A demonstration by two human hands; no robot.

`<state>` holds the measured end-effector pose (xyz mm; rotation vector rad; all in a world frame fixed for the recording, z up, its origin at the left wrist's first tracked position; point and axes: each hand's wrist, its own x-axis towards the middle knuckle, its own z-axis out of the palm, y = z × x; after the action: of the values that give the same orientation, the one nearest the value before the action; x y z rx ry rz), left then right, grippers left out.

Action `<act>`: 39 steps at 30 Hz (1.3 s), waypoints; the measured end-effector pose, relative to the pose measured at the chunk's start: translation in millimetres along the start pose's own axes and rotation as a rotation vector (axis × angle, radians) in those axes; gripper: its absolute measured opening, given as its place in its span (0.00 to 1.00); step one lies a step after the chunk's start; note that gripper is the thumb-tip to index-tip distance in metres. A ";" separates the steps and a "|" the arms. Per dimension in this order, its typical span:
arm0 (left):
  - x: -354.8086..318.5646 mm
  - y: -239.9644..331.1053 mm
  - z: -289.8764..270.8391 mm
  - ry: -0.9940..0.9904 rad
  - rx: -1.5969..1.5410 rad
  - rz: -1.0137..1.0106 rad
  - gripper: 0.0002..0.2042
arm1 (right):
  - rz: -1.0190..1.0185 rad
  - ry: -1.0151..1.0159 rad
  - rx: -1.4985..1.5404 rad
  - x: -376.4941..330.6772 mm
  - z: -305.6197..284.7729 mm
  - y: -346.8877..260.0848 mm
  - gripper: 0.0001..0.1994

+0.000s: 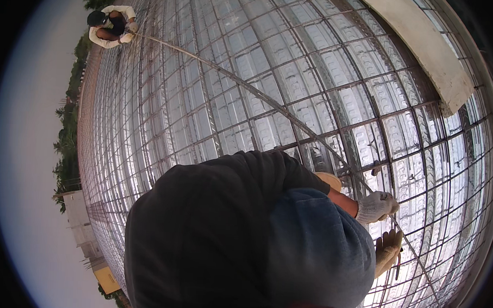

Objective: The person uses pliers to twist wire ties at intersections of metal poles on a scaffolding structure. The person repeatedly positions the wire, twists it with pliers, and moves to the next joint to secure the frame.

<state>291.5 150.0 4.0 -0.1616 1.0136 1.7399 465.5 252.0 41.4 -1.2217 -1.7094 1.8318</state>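
Note:
Cuffed in a light knitted work glove, my left hand (pixel 377 207) is closed round a long steel rebar rod (pixel 276 104). The rod runs diagonally over the mesh to the far upper left. Just below it, my right hand (pixel 387 252), in a tan-palmed glove, has its fingers stretched out. A slim dark tool (pixel 399 265) shows against that palm; whether it is gripped I cannot tell. My dark sleeve and jeans knee (pixel 320 240) hide the right forearm. Under the rod lies a grid of tied rebar (pixel 248 118) over shiny ribbed metal decking (pixel 310 85).
A co-worker (pixel 113 26) crouches at the far upper left, gloved hands at the rod's other end. A pale concrete beam or board (pixel 422 43) lies at the upper right. Beside my sleeve is a tan rounded thing (pixel 329 181). Trees and a pale building (pixel 81 218) stand beyond the deck's edge.

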 end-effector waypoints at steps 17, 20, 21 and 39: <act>-15.3 14.2 15.7 -0.111 0.276 0.172 0.07 | -0.005 0.145 -0.123 -16.6 58.6 -56.7 0.24; -15.6 6.4 17.7 -0.111 0.294 0.090 0.05 | -0.040 0.188 -0.090 -17.9 49.6 -50.2 0.23; -16.8 3.9 15.9 -0.105 0.308 0.090 0.05 | -0.053 0.186 -0.079 -19.1 51.0 -54.2 0.23; -49.6 12.8 3.1 -0.363 0.405 -0.113 0.09 | 0.031 0.091 -0.205 -20.0 29.7 -42.6 0.18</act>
<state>303.0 115.6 40.3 0.3372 1.0379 1.3655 441.5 227.3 85.0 -1.3956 -1.8726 1.6228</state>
